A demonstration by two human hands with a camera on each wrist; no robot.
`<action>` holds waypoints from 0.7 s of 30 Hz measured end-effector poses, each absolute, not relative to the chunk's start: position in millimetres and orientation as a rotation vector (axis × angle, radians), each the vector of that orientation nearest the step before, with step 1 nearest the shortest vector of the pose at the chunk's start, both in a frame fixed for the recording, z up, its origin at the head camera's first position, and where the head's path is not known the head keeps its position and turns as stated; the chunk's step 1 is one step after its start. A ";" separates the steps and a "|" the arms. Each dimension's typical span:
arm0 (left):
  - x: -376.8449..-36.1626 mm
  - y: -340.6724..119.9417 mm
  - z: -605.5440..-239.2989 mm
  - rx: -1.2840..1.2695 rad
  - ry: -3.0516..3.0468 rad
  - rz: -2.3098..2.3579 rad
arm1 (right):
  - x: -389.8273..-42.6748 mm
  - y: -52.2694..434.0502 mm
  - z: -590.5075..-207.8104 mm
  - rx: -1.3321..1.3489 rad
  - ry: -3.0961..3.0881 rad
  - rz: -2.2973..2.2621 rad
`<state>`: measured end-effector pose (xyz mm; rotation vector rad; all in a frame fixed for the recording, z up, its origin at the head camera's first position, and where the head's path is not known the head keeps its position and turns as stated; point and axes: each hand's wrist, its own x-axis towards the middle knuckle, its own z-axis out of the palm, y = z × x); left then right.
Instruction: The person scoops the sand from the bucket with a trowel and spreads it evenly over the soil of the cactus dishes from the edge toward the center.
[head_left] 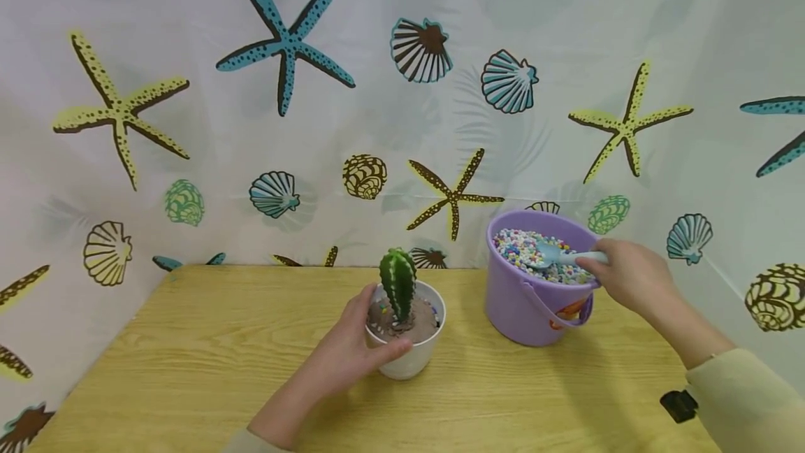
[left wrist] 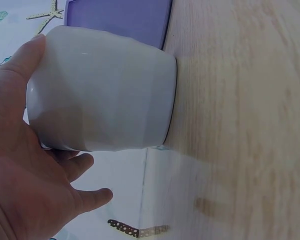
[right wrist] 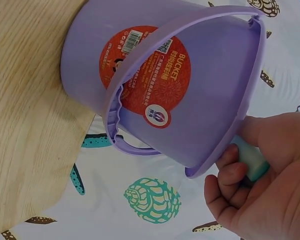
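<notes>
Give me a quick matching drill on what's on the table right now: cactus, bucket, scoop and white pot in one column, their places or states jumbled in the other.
Things:
1. cactus
2. purple bucket
3. scoop
4. white pot

Places or states:
A. gripped from the side by the left hand
B. held by the right hand, bowl among the coloured pebbles
C. stands upright in brown filling
D. stands on the wooden table, handle hanging down its front

Pairs: 1-C, 2-D, 3-B, 4-A
</notes>
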<state>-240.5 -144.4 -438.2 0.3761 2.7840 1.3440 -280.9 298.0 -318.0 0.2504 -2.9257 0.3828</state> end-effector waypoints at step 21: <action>-239.9 -144.6 -441.5 0.407 2.794 1.365 | -274.9 299.8 -324.0 0.203 -2.899 0.432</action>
